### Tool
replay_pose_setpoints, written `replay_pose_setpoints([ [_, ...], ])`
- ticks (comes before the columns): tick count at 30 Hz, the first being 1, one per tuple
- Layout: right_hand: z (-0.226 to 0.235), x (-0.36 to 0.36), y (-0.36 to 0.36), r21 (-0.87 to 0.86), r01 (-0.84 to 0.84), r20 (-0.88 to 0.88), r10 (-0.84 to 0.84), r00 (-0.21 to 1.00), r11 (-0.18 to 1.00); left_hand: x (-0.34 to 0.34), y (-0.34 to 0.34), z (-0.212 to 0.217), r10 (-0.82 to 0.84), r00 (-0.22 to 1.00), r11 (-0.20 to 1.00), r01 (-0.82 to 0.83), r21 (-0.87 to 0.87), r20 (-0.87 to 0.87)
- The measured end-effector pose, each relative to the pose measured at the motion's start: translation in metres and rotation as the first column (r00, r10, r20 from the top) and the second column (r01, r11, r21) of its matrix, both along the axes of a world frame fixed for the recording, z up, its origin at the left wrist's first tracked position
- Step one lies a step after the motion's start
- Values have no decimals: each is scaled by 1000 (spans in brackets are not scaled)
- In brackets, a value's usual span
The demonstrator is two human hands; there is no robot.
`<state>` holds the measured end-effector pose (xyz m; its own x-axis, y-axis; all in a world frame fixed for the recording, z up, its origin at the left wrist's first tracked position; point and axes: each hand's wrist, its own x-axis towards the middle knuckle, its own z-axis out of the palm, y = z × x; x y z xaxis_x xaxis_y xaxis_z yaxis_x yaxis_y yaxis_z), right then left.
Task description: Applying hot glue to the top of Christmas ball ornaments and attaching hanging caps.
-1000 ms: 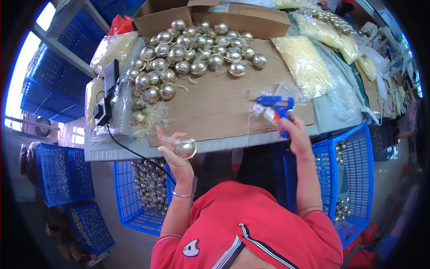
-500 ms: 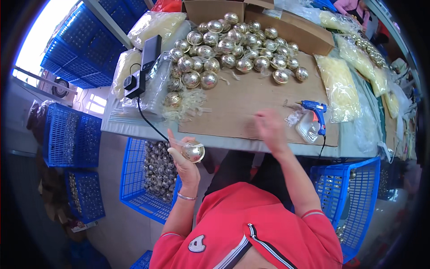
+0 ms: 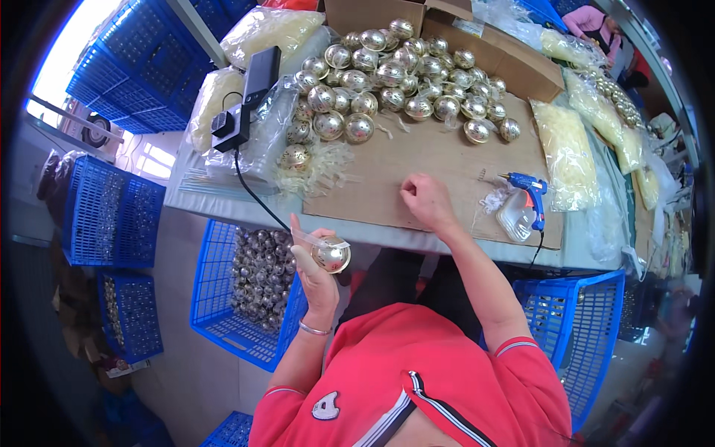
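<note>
My left hand [image 3: 316,283] is closed round a shiny gold ball [image 3: 333,256] with dark markings, held just off the table's near edge. A clear strip [image 3: 313,237] lies across the top of the ball, by my raised fingers. My right hand [image 3: 430,200] hovers over the brown cardboard sheet [image 3: 380,182] with its fingers curled in; whatever they may hold is hidden. To its right lie a blue glue gun [image 3: 530,188] and a clear plastic tray [image 3: 515,216]. Many similar balls [image 3: 391,73] are heaped at the back of the sheet.
A pile of pale strips [image 3: 320,170] with one ball lies left on the table, by a black power strip [image 3: 232,127] and its cable. Blue crates [image 3: 202,294] of balls stand below. Bags of pale strips [image 3: 566,153] lie right; a person in pink [image 3: 588,22] is far right.
My right hand has moved left over the cardboard, and its fingers are curled now. My left hand keeps hold of the ball. The whole view has shifted slightly.
</note>
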<state>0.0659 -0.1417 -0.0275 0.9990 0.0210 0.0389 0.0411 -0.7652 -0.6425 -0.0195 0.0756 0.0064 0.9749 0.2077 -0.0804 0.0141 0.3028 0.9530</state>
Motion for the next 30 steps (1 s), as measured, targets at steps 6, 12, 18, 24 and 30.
replay_pose_setpoints([
  [6, 30, 13, 26, 169, -79, 148, 54, 988, 982, -2, -7, -5, -48, 999, 998, 49, 36, -24],
  [12, -8, 45, 66, 2, -82, 130, 81, 988, 997, -7, -6, -2, -37, 999, 999, 37, 25, 5],
  [18, 7, 21, 5, 76, -5, -142, 16, 990, 997, -5, 4, -2, -23, 1000, 1000, 24, 18, -7],
  [24, 29, 1, -51, -50, -30, -149, 22, 989, 998, 0, -1, -5, -70, 998, 997, 70, 29, -9],
  [30, 54, 46, -14, 75, 108, -260, -85, 962, 991, -3, -6, -5, -95, 995, 995, 96, 29, -24],
])
